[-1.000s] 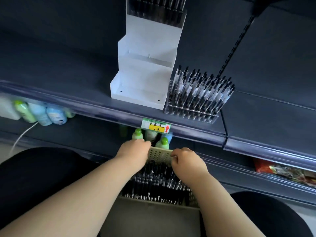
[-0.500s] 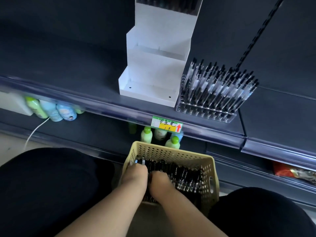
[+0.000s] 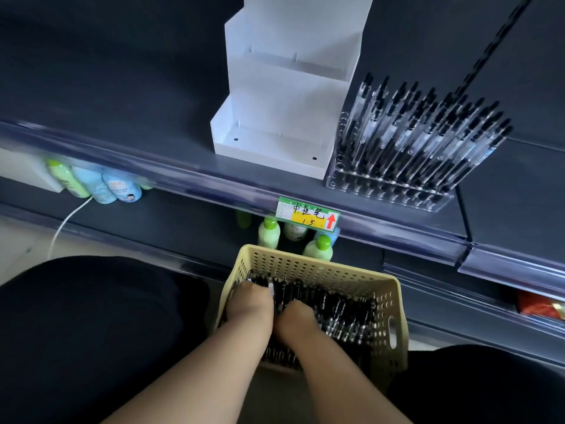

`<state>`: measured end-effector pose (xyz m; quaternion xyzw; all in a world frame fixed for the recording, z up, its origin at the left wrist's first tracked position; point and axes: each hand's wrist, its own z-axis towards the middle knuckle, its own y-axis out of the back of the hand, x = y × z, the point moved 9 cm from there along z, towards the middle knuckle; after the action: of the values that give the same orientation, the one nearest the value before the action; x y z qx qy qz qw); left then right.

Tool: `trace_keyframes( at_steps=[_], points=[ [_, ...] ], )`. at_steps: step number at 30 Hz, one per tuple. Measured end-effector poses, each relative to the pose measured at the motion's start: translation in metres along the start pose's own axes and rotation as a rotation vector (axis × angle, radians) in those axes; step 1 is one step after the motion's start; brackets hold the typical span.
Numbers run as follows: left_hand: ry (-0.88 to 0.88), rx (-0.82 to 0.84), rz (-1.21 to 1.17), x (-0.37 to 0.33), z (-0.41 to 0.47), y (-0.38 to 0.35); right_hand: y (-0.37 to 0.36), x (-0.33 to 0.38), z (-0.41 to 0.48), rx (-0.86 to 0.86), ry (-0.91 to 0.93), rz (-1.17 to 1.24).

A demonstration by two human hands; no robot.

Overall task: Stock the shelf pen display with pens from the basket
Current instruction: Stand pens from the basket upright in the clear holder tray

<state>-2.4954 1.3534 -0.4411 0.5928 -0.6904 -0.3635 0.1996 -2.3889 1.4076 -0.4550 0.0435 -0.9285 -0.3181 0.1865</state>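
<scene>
Both the left hand (image 3: pixel 250 307) and right hand (image 3: pixel 295 321) sit fingers-down among pens (image 3: pixel 339 307) in the basket (image 3: pixel 321 266), grip impossible to tell, below the display (image 3: pixel 275 145) and a tag (image 3: pixel 307 214) reading "中性笔 1.5".

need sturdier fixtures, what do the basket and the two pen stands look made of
Basket: probably moulded plastic, matte pale yellow, round holes. Tiered stand: seemingly frosted white plastic sheet, translucent. Pen rack: clear glossy plastic, perhaps acrylic; pens show through.
</scene>
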Motion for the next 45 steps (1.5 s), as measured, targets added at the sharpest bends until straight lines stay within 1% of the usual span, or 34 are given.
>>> trace_keyframes(
  at_steps=[2, 3, 5, 9, 13, 15, 18, 21, 23, 26, 29, 31, 34, 37, 41, 43, 45],
  points=[
    [-0.007, 0.031, 0.033, -0.004, 0.004, -0.003, 0.006, -0.007, -0.003, -0.027, -0.019, -0.085],
    [-0.023, 0.046, 0.089, -0.007, 0.005, -0.004, 0.008, -0.012, -0.005, -0.033, -0.031, -0.133],
    [-0.060, 0.040, 0.150, -0.013, 0.008, -0.004, 0.010, -0.021, -0.006, -0.044, -0.029, -0.199],
    [-0.006, 0.063, 0.215, -0.010, 0.016, -0.010, 0.019, -0.040, -0.012, -0.088, -0.044, -0.259],
    [-0.051, 0.086, 0.270, -0.009, 0.016, -0.016, 0.023, -0.057, -0.013, -0.086, -0.083, -0.238],
    [-0.042, 0.040, 0.269, -0.009, 0.014, -0.013, 0.023, -0.062, -0.012, -0.084, -0.088, -0.212],
    [-0.061, 0.040, 0.359, -0.010, 0.011, -0.015, 0.023, -0.065, -0.012, -0.077, -0.097, -0.172],
    [-0.119, -0.021, 0.366, -0.018, 0.007, -0.011, 0.025, -0.064, -0.014, -0.084, -0.086, -0.117],
    [-0.185, -0.081, 0.326, -0.024, 0.003, -0.004, 0.029, -0.061, -0.014, -0.102, -0.056, -0.070],
    [-0.287, -0.128, 0.263, -0.033, -0.009, 0.005, 0.036, -0.053, -0.018, -0.132, -0.001, 0.010],
    [-0.386, -0.182, 0.076, -0.039, -0.025, 0.020, 0.045, -0.043, -0.027, -0.167, 0.051, 0.058],
    [-0.462, -0.186, -0.046, -0.044, -0.040, 0.030, 0.054, -0.036, -0.036, -0.209, 0.101, 0.066],
    [-0.585, -0.180, -0.180, -0.053, -0.066, 0.050, 0.072, -0.025, -0.050, -0.296, 0.169, 0.021],
    [-0.708, -0.204, -0.301, -0.061, -0.092, 0.070, 0.093, -0.010, -0.068, -0.376, 0.246, 0.106],
    [-0.796, -0.265, -0.377, -0.067, -0.114, 0.099, 0.130, 0.012, -0.097, -0.548, 0.379, 0.087],
    [-0.840, -0.288, -0.407, -0.069, -0.125, 0.114, 0.149, 0.019, -0.111, -0.626, 0.438, 0.132],
    [-0.898, -0.297, -0.446, -0.074, -0.135, 0.129, 0.168, 0.022, -0.125, -0.672, 0.470, 0.236]
  ],
)
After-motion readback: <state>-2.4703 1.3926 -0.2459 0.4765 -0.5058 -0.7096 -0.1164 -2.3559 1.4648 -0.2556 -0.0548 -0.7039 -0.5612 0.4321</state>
